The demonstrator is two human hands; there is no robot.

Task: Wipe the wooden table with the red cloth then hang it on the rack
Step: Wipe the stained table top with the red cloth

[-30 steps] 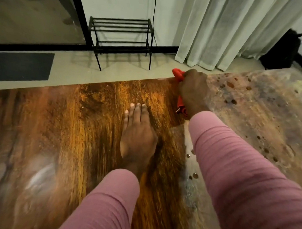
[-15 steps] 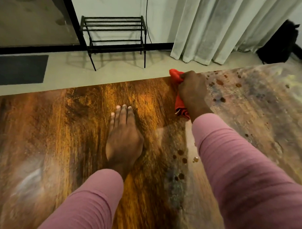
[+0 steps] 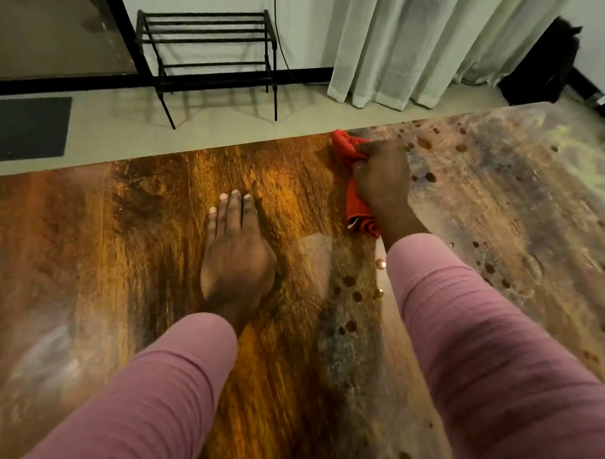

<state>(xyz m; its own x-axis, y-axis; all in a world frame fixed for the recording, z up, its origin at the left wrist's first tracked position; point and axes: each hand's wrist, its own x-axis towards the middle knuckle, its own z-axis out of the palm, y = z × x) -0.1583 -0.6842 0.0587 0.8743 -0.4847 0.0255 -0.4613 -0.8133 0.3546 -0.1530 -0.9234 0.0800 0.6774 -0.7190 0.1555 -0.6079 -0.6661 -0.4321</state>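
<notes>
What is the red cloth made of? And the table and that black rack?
The red cloth, gripped by the right hand, looks like soft fuzzy fabric, maybe microfibre: it bunches into folds. The table shows brown wood grain with a slight sheen, though it could be a printed laminate. The rack looks like black-painted metal: thin straight bars and slim legs.

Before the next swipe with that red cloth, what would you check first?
1. Grip: the right hand holds the red cloth: ok.
2. Contact: the cloth lies on the wooden table, at its far edge: ok.
3. The left hand rests flat on the table, apart from the cloth: ok.
4. Table spotless: not ok, brown spots dot the right side.
5. The black rack stands on the floor beyond: ok.
6. Cloth damp enough: cannot tell.
</notes>
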